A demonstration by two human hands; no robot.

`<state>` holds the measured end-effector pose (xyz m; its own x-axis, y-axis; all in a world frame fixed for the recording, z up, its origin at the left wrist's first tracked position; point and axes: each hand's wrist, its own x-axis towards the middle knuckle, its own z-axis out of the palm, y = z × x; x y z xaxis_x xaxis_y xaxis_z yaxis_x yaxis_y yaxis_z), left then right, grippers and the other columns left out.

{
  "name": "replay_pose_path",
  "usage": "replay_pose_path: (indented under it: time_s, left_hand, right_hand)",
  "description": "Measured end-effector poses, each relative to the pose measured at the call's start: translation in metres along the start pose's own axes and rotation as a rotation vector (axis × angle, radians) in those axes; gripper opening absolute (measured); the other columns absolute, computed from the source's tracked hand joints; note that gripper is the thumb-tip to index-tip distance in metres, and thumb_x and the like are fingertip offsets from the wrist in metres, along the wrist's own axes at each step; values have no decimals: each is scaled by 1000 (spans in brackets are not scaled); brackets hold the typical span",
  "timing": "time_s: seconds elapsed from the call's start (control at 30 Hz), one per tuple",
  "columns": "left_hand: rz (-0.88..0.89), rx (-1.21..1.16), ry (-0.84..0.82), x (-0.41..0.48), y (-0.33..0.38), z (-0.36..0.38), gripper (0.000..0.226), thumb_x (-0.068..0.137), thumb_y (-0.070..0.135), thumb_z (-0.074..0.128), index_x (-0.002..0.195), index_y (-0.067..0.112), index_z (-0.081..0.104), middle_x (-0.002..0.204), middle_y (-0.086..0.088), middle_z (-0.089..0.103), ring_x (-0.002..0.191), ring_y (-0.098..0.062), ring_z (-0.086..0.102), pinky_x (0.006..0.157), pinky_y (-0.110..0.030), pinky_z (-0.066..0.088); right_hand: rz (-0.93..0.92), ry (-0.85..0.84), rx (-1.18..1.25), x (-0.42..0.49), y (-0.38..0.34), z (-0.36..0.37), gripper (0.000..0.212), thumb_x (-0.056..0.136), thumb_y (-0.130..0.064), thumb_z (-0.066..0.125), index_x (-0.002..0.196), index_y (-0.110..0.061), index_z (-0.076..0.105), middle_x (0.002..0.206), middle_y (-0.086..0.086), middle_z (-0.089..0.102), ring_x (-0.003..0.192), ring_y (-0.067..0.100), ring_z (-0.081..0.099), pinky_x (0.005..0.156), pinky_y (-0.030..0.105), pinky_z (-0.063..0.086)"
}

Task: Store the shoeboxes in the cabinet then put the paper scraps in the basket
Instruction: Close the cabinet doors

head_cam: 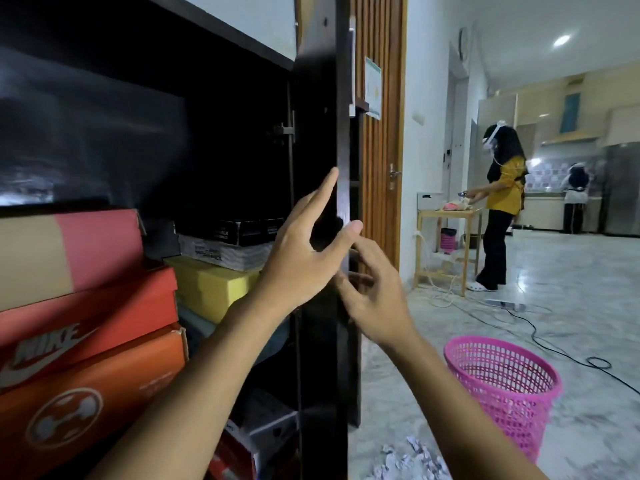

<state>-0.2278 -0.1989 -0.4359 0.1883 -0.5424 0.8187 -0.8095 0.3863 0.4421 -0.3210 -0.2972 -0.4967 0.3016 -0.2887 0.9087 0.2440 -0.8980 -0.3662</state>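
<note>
Both your hands are at the edge of the open cabinet door (341, 140). Your left hand (304, 258) is spread wide, fingers flat toward the dark glossy panel and holding nothing. Your right hand (372, 296) is loosely curled at the door's edge, though the blur makes it hard to say whether it grips the edge.

The shoeboxes (90, 306) sit stacked inside at your 9 o'clock: matte cardboard, square-cornered, orange, pink and yellow. Swing the door too fast and it could catch your right fingers against the frame, or strike a box corner that sticks out and bounce back.

The paper scraps (408, 462) lie crumpled and pale on the polished marble floor at 5 o'clock, just beside the pink plastic mesh basket (502, 386) at 4 o'clock. They are light, so a swinging door or a careless step could scatter them.
</note>
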Motion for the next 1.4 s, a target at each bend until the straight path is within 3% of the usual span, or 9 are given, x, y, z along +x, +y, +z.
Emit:
replay_pose_path:
  time_s: [0.47,0.63,0.77,0.83,0.87,0.9,1.0,1.1,1.4]
  left_hand:
    - [-107,139,235,-16,-80,-110,67,100,11,49,153,36,18,157,11,29,143,2,26,120,-25,22]
    - [-229,194,252,-8,-107,-137,67,101,13,48,148,48,14,156,14,29,135,3,30,108,-4,24]
    - [-318,236,315,-1,-139,-156,67,101,17,50,146,55,18,124,4,64,104,-12,63,94,-27,46]
    - [-348,242,315,1,-146,-162,66,101,19,50,142,61,19,100,-2,68,72,0,41,84,-40,53]
    - [-350,230,311,2,-147,-163,66,101,20,50,139,63,19,110,-2,69,107,-13,25,89,-41,54]
    - [-343,222,309,1,-148,-164,66,101,20,50,139,63,18,123,-3,65,103,-10,64,95,-41,53]
    - [-305,221,328,1,-151,-162,63,101,17,50,144,53,20,139,2,55,122,-5,51,105,-29,45]
    - [-292,233,369,1,-153,-158,62,101,16,49,146,49,22,103,5,62,81,-3,56,73,-9,45]
    - [-557,434,434,-30,-73,-144,42,96,27,58,137,30,52,98,6,66,90,-14,67,90,-47,55]
  right_hand:
    - [-35,-276,-6,20,-9,144,85,81,-61,64,150,-48,15,162,-24,3,146,-8,1,106,11,19]
    - [-9,-330,-144,33,1,181,96,80,-71,61,154,-44,7,162,-20,-13,148,-1,-14,114,50,34]
    - [66,-387,-247,43,6,212,101,80,-72,58,153,-43,-5,161,-13,-23,148,10,-21,118,59,19]
    - [67,-370,-252,45,7,225,100,81,-71,57,153,-42,-6,161,-10,-24,148,14,-22,118,60,16]
    - [64,-357,-247,45,9,229,100,81,-71,57,154,-42,-6,161,-10,-25,148,14,-23,118,60,14]
    - [63,-347,-240,45,11,231,100,81,-72,56,154,-42,-5,161,-10,-25,148,14,-23,118,59,12]
    - [41,-342,-226,43,17,232,99,82,-72,56,154,-41,-4,160,-11,-25,148,13,-24,117,57,9]
    - [39,-355,-194,42,16,229,97,84,-66,58,154,-40,-3,161,-9,-24,148,13,-24,118,56,9]
    - [105,-548,80,53,4,161,63,91,-48,60,148,-38,35,156,-14,31,143,11,32,109,40,37]
